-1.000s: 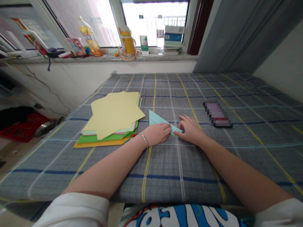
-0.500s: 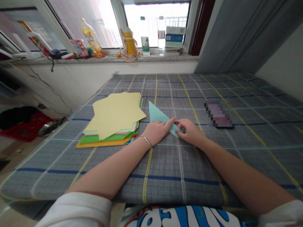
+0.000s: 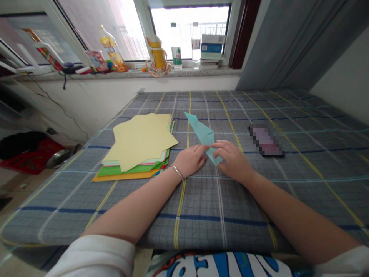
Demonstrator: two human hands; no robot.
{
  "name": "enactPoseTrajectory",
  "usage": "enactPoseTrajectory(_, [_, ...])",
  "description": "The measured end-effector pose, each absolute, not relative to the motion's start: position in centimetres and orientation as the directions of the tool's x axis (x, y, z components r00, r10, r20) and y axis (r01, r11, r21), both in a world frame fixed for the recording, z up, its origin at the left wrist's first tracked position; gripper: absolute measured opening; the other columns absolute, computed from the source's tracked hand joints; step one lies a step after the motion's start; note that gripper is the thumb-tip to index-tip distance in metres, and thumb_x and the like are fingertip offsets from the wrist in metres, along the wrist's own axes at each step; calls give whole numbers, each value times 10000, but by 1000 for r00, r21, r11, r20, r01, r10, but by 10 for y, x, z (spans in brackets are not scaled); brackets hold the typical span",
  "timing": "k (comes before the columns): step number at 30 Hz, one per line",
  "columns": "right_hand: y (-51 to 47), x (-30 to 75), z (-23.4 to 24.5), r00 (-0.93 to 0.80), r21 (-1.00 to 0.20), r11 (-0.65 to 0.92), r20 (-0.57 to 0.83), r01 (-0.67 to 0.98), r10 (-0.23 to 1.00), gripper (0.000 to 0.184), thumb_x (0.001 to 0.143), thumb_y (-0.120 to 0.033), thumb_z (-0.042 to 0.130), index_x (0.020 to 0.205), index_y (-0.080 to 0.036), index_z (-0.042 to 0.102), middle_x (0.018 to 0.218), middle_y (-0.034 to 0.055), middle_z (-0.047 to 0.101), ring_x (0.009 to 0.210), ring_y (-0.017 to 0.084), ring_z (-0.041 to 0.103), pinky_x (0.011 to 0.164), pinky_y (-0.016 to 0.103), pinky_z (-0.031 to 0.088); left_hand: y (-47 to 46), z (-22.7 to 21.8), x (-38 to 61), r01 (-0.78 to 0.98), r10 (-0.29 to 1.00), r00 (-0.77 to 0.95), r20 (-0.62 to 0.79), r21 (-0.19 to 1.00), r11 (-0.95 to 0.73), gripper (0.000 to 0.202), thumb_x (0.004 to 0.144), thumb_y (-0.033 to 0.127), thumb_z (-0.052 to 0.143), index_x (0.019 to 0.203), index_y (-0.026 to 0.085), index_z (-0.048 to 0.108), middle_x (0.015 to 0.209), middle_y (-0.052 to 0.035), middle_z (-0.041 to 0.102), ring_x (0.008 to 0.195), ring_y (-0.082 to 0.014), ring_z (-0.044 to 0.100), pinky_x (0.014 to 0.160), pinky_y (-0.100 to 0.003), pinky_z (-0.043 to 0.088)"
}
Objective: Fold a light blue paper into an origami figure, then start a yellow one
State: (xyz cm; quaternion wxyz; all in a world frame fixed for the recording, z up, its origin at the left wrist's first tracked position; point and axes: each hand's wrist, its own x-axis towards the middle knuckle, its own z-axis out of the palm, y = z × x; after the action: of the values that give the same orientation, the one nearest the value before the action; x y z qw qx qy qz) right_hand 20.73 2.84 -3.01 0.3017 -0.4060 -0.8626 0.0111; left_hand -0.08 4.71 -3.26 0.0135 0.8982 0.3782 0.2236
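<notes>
A folded light-blue sheet of paper (image 3: 202, 131) slants across the checked cloth, its narrow tip pointing away and to the left. One flap stands out on its right side, and a crease shows near the far tip. My left hand (image 3: 190, 161), with a bangle at the wrist, pinches the paper's left edge with curled fingers. Closed over the near right part is my right hand (image 3: 233, 159), thumb close to the bottom corner. The fingertips of both hands nearly meet on the paper and cover part of it.
Left of my hands lies a stack of coloured paper (image 3: 144, 140), pale yellow on top. A phone (image 3: 266, 140) with a blurred screen rests on the right. Bottles, a yellow flask (image 3: 157, 54) and boxes (image 3: 212, 50) line the windowsill.
The blue paper has gone from a flat triangle to a narrower shape with a flap at its right. My right hand has closed further over its near end; my left fingers have drawn back.
</notes>
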Motion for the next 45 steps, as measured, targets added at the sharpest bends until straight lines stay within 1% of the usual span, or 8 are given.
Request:
enactPoseTrajectory(4, [32,210,-32,-518,-201,667,487,717,703,186,784,-109,554,867,-251,642,1224,34,620,1239,256,450,1025,451,370,52,-34,-4,616,725,597,342,384,-688,315,842,181,489,1157,171,498,1002,-51,652,911,-175,637,829,-313,512])
enactPoseTrajectory(10, [33,214,-28,-611,-116,725,459,679,646,156,860,-195,537,799,-258,665,1089,14,667,1092,223,516,978,402,385,58,-36,-4,494,647,696,311,447,-746,316,907,164,371,1199,142,491,1192,-86,600,1124,-166,548,1001,-336,434])
enactPoseTrajectory(16, [23,209,-24,-676,-80,766,418,638,606,155,867,-196,512,808,-229,651,921,30,670,946,209,538,888,364,408,59,-35,-8,496,598,776,199,394,-774,433,948,210,308,1369,178,405,1368,-71,512,1298,-188,418,1117,-426,304])
enactPoseTrajectory(23, [18,198,-25,-742,-20,792,337,610,580,138,871,-201,494,839,-192,628,956,74,657,959,231,535,875,368,414,54,-40,-5,540,567,816,110,201,-817,521,938,317,397,1431,172,313,1450,-101,425,1398,-253,277,1139,-524,197])
enactPoseTrajectory(28, [20,199,-27,-721,-5,761,318,648,616,161,883,-195,460,827,-193,611,904,77,646,918,228,532,826,359,417,53,-39,-4,582,613,780,127,212,-785,583,929,351,427,1451,151,264,1459,-131,404,1388,-254,303,1124,-499,243])
enactPoseTrajectory(33, [19,200,-26,-714,8,744,285,668,639,127,852,-174,479,844,-193,605,932,78,638,919,223,537,813,350,409,56,-38,-8,527,559,823,101,234,-817,676,877,320,492,1471,167,209,1489,-130,356,1407,-266,261,1125,-524,227])
enactPoseTrajectory(40, [22,201,-27,-682,-102,734,302,672,666,118,866,-250,527,803,-206,616,940,73,638,909,221,545,797,353,416,57,-40,-10,487,533,836,131,268,-831,705,881,252,451,1495,161,118,1542,-144,227,1424,-229,227,1139,-489,225])
enactPoseTrajectory(45, [30,201,-36,-591,-299,671,320,678,740,56,826,-247,588,787,-213,608,887,49,636,900,206,556,823,347,424,57,-40,-10,517,558,822,112,264,-814,594,898,242,416,1464,161,253,1498,-132,339,1399,-223,291,1144,-468,231])
